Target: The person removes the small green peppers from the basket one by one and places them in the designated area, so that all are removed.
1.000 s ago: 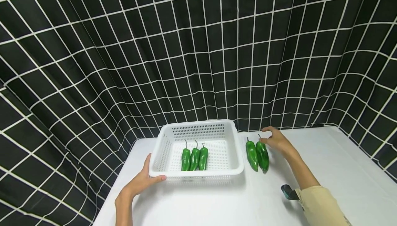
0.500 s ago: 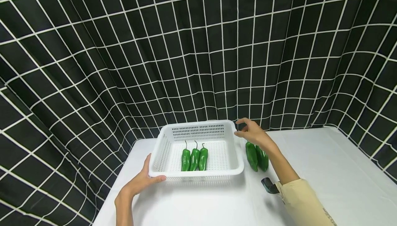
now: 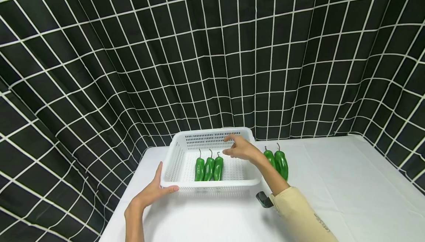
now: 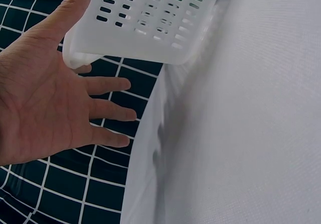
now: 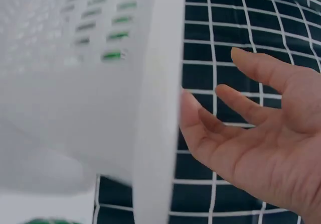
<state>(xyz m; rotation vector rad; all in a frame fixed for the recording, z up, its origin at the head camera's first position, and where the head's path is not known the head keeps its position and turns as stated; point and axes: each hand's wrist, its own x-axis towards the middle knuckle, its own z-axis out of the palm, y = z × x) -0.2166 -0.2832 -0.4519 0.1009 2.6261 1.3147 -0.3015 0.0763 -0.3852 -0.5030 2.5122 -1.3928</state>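
Note:
Three green peppers (image 3: pixel 209 168) lie side by side in a white perforated plastic basket (image 3: pixel 212 184), stems pointing away from me. My left hand (image 3: pixel 151 194) rests at the basket's near left corner, thumb along the front rim. In the left wrist view, that hand's (image 4: pixel 55 93) other fingers stretch out straight, spread apart. Over the right part of the basket hovers my right hand (image 3: pixel 242 149), thumb and index finger apart, near the third pepper's stem. The right wrist view shows this hand (image 5: pixel 261 123) with loosely bent fingers and nothing in them.
Two more green peppers (image 3: pixel 281 162) lie on the white tablecloth (image 3: pixel 332 183) right of the basket, partly covered by my right forearm. A small dark device (image 3: pixel 263 199) sticks out at the right sleeve. A black curtain with a white grid (image 3: pixel 212 68) stands behind and beside the table.
My right hand has moved left, from the two peppers on the table across the basket's right rim to above its inside. The left hand, basket and peppers have stayed put.

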